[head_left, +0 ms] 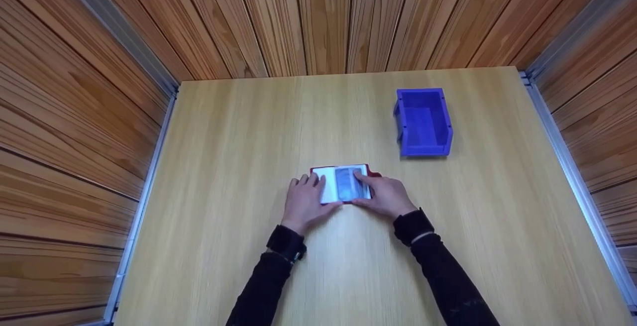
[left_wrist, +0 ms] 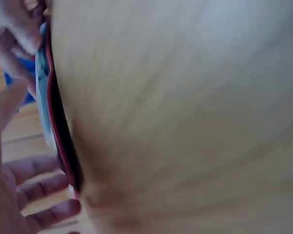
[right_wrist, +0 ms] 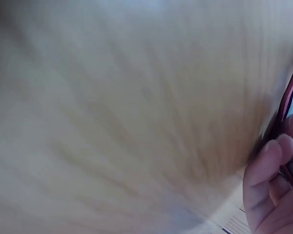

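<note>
Plank walls (head_left: 323, 22), brown wood grain with dark seams, close in the far side and both flanks; tabletop (head_left: 239, 132) is pale wood laminate, grain running away from the person; grey metal rails (head_left: 579, 186) run along its left and right sides; dark sleeves (head_left: 453, 281) come in from the near edge, forearms angled inward so the hands meet near mid-table; blue-violet bin (head_left: 424, 151) sits upright on the far right part of the table, well apart from the hands; right hand (head_left: 389, 194) grasps the right end of the booklet (head_left: 329, 184), index finger on its face, thumb at the near edge, other fingers curled in the right wrist view; left hand (head_left: 304, 201) is at the left end, fingers loose and slightly bent, touching but not clenched; booklet is red-edged with a white face, in front of the person, between both hands; can't tell if it touches the table; black wristband (head_left: 413, 225) on each wrist; bluish panel (head_left: 344, 184) covers the right part of the booklet, too small and blurred to read.
</note>
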{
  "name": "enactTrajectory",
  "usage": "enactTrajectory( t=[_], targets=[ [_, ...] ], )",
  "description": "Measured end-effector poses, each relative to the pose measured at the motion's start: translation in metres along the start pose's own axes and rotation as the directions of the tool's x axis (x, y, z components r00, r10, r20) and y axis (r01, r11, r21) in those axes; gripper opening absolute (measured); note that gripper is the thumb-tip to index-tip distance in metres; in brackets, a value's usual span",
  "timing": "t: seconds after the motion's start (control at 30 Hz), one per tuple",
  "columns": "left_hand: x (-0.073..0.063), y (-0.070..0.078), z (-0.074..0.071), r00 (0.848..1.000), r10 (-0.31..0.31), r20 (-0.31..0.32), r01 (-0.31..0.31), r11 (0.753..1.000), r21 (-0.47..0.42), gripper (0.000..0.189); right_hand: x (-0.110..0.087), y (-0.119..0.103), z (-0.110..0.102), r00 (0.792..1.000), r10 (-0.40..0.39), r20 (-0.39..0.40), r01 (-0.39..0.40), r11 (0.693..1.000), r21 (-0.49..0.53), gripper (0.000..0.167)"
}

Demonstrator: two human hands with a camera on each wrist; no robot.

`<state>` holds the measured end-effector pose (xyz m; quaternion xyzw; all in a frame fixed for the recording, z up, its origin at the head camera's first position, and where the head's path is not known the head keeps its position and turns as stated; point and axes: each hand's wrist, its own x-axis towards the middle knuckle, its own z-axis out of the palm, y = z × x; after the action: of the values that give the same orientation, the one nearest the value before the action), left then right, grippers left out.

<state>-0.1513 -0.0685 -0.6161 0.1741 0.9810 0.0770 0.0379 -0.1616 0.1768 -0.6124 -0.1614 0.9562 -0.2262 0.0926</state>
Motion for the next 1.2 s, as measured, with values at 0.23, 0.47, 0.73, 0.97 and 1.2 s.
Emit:
enactTrajectory(
  t=[0.23, 0.47, 0.73, 0.97, 1.2],
  targets=[
    [0.0031, 0.0115, 0.0005, 0.996, 0.043, -0.081, -0.026, 0.979, 0.201, 0.088, 0.0005, -0.0005, 0.0004, 1.000, 0.011, 0.010, -0.011, 1.000, 0.022, 0.073],
    [0.0034, 0.0116, 0.0014, 0.989, 0.081, -0.120, -0.053, 0.975, 0.214, 0.080, -0.0012, 0.0024, 0.0005, 0.999, 0.036, -0.010, -0.036, 0.999, 0.031, 0.083],
    [0.0020, 0.0101, 0.0010, 0.986, 0.111, -0.126, -0.078, 0.967, 0.243, 0.075, -0.0020, 0.0055, -0.0030, 0.999, 0.038, 0.003, -0.038, 0.997, 0.073, 0.088],
    [0.0014, 0.0105, -0.0002, 0.991, 0.109, -0.073, -0.088, 0.964, 0.252, 0.076, -0.0028, 0.0057, -0.0032, 0.999, 0.021, 0.026, -0.023, 0.995, 0.095, 0.081],
    [0.0008, 0.0057, -0.0059, 0.996, 0.086, -0.020, -0.081, 0.980, 0.182, 0.084, -0.0049, -0.0005, -0.0029, 0.999, -0.022, 0.045, 0.021, 0.999, 0.028, 0.071]
  ],
)
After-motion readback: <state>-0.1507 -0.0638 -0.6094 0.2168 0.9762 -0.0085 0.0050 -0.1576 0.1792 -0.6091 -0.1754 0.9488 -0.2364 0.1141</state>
